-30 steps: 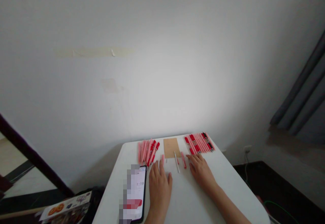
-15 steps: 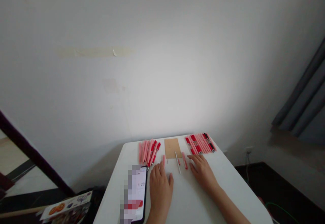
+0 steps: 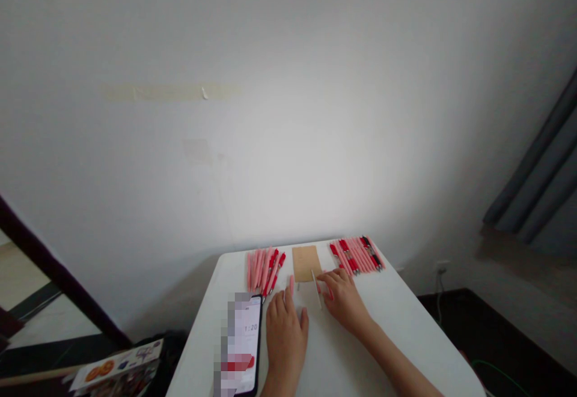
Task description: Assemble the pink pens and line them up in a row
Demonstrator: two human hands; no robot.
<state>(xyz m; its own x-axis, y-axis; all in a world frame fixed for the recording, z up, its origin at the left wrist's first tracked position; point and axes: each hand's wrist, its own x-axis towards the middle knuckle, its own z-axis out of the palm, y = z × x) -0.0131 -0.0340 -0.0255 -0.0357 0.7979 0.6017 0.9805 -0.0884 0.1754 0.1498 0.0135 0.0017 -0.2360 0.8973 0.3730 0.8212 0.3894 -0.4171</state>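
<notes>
My left hand (image 3: 286,325) lies flat on the white table, fingers stretched forward and thumb apart. Just beyond its fingertips is a short pink pen piece (image 3: 291,283); whether they touch is unclear. My right hand (image 3: 346,300) reaches in from the right, index finger and thumb apart, over another pink pen piece (image 3: 331,293) that it partly covers. Its fingertips are close to a thin silvery-white stick (image 3: 316,289), like a pen refill. A tiny part (image 3: 298,286) lies between the hands. Beyond them is a brown paper rectangle (image 3: 306,262).
Pink and red pens (image 3: 261,269) lie in a group at the back left; another row of pens (image 3: 358,255), some with black, is at the back right. A phone (image 3: 246,343) showing a timer lies beside my left hand. The wall (image 3: 288,145) stands behind the table (image 3: 351,361).
My right hand has moved left, from beside the right pink pen piece to over it, its fingertips now near the silvery-white stick. My left hand has stayed in place.
</notes>
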